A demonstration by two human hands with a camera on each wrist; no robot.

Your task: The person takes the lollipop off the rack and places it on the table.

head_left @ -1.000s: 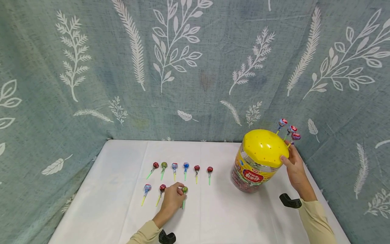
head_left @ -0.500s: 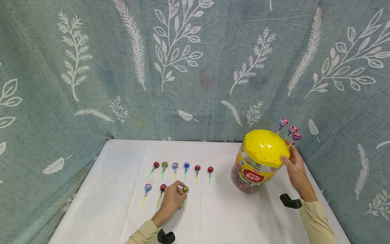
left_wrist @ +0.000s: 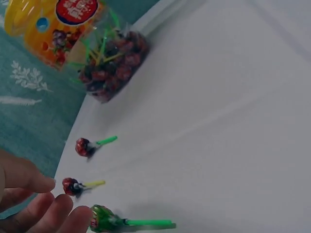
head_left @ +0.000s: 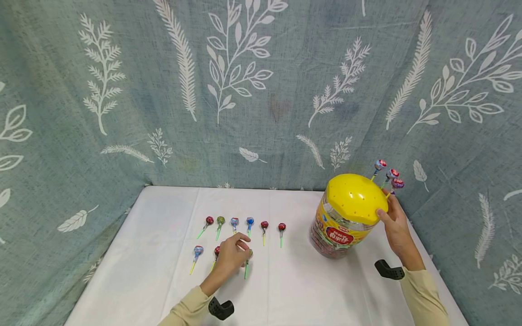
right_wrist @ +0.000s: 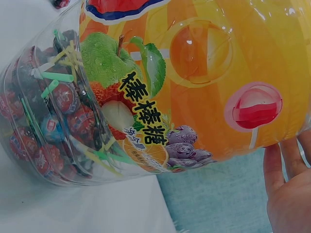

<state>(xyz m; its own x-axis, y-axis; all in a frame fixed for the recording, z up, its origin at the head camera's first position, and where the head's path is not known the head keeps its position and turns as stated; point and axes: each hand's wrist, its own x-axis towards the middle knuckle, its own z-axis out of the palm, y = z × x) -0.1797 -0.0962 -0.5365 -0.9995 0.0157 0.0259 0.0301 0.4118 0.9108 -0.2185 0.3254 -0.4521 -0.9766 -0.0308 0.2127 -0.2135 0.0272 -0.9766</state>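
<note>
My left hand (head_left: 233,256) hovers over the near row of lollipops in the head view, fingers loosely bent and nothing held. Just beside its fingertips lies a green-wrapped lollipop (left_wrist: 104,218) with a green stick, its head partly covered in the head view. A red lollipop (head_left: 216,250) is partly behind that hand. At the right, my right hand (head_left: 397,226) grips the upper side of a large clear lollipop jar (head_left: 340,235), thumb against its yellow lid (head_left: 355,194). Three lollipops (head_left: 392,174) stick up from the lid's far right edge. More lollipops fill the jar's bottom.
A blue lollipop (head_left: 198,250) lies at the left of the near row. Behind is a row of several lollipops, among them a red one (head_left: 282,227) at its right end. They lie on a white-covered table (head_left: 302,290). A patterned curtain (head_left: 281,136) hangs behind.
My left hand has come off the green lollipop and shifted slightly up and away, so more of its green stick shows. The right hand and the jar stay put.
</note>
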